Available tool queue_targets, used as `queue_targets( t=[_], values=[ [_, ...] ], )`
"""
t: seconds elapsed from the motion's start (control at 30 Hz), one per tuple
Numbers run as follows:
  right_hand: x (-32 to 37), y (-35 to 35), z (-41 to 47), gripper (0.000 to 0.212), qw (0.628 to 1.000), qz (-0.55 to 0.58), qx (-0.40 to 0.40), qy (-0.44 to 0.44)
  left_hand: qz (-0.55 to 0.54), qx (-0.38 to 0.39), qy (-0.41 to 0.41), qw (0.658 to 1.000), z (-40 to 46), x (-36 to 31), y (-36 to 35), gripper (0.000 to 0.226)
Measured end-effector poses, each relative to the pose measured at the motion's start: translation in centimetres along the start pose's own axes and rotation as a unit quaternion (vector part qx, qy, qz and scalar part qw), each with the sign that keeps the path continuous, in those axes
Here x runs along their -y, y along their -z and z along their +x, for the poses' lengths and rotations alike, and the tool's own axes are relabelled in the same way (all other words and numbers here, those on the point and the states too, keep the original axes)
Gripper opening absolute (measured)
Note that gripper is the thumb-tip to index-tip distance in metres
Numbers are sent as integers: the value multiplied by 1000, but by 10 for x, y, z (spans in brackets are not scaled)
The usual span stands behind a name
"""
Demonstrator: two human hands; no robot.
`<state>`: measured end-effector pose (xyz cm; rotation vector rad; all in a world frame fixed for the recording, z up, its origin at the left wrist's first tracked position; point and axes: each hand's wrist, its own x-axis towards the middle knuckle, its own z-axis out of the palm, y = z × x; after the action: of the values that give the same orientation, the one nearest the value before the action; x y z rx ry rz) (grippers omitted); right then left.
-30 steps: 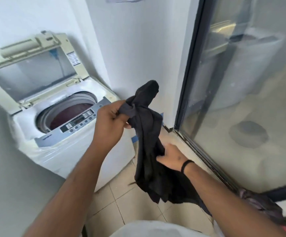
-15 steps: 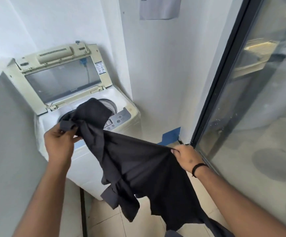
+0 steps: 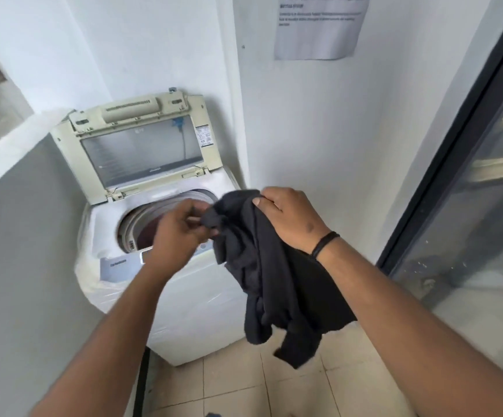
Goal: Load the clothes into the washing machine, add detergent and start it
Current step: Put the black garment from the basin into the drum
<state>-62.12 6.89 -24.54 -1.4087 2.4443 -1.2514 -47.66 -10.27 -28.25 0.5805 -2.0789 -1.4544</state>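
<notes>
Head view. A top-loading washing machine (image 3: 160, 284) stands in the corner between a grey partition (image 3: 24, 266) on its left and a white wall (image 3: 319, 130) behind and to its right. Its lid (image 3: 142, 145) is raised and tilted back. The drum opening (image 3: 145, 224) is exposed, and a dark reddish item lies inside it. The control panel (image 3: 121, 264) runs along the front edge of the machine top and is partly hidden by the person's left forearm.

The person holds a dark garment (image 3: 268, 266) at the front right corner of the machine top, beside the drum opening and not inside it. The right hand (image 3: 289, 218) grips the upper edge of the garment, with its fingers curled over the bunched fabric. A black band (image 3: 324, 243) sits on the right wrist. The left hand (image 3: 181, 233) pinches the left edge of the same garment, fingers narrow and closed on the cloth. This hand is blurred. The rest of the garment hangs loose below both hands, in front of the machine's front panel and above the tiled floor (image 3: 244, 392).

A printed notice (image 3: 319, 25) is fixed to the wall above. A dark-framed glass door (image 3: 470, 206) stands to the right.
</notes>
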Motion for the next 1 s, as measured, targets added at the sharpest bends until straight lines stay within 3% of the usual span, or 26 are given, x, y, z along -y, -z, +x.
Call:
queue_targets(
  t=[0.07, 0.1, 0.2, 0.23, 0.3, 0.37, 0.47, 0.53, 0.6, 0.7, 0.8, 0.87, 1.0],
  values=[
    [22, -1, 16, 37, 997, 42, 4, 58, 26, 51, 2, 998, 0, -2, -13, 60],
    [30, -2, 21, 33, 994, 65, 4, 84, 57, 59, -14, 997, 1, -1, -17, 60],
    [34, -4, 29, 20, 980, 150, -6, 128, 148, -17, -72, 986, 9, -10, -22, 18],
    [26, -6, 31, 15, 972, 201, -21, 122, 160, -54, -91, 981, 12, -18, -23, 17],
    [0, -22, 25, 29, 960, 257, -71, 79, 145, -113, -109, 977, 21, -33, -22, 32],
    [-32, -53, 10, 49, 969, 229, -95, -3, 113, -153, -112, 975, 33, -40, -16, 23],
    [-68, -104, -13, 78, 983, 131, 9, -131, 72, -207, -130, 967, 52, -53, -6, 14],
    [-81, -128, -18, 80, 980, 74, 77, -167, 77, -223, -169, 957, 60, -69, -3, 18],
    [-81, -141, -9, 60, 978, 58, 105, -171, 92, -235, -185, 950, 70, -75, 4, 25],
    [-70, -144, 22, 40, 979, 71, 86, -174, 96, -301, -164, 935, 88, -62, 29, 24],
    [-57, -144, 64, 30, 981, 134, 25, -141, 78, -435, -108, 891, 110, -38, 72, 20],
    [-46, -144, 96, 17, 981, 157, -11, -114, 84, -452, -55, 887, 125, -17, 105, 25],
    [-25, -153, 165, 10, 985, 149, -27, -82, 179, -385, 136, 895, 135, 49, 145, 85]
  ],
)
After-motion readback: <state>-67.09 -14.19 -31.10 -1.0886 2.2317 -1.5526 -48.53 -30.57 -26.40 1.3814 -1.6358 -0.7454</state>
